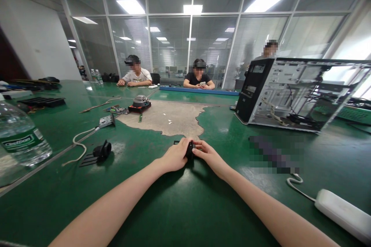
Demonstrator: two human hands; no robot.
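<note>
Both hands meet at a small black part [189, 151] over the green table [185, 208]. My left hand [176, 156] is wrapped over its left side and hides much of it. From the right, my right hand [208, 154] grips the same part with bent fingers. A thin dark piece of it sticks out beyond my left hand's fingers. Left of my hands lies another black part [102, 150] with a round end and flat prongs. Just beyond the hands is a torn beige patch [162, 117] on the tabletop.
An open computer case [252, 92] stands at the right. A water bottle [21, 139] is at the left, a metal bracket with a cable [106, 121] nearer the middle. A black-and-red heatsink fan [140, 103] sits farther back. A white power adapter [342, 212] lies front right. Two people sit opposite.
</note>
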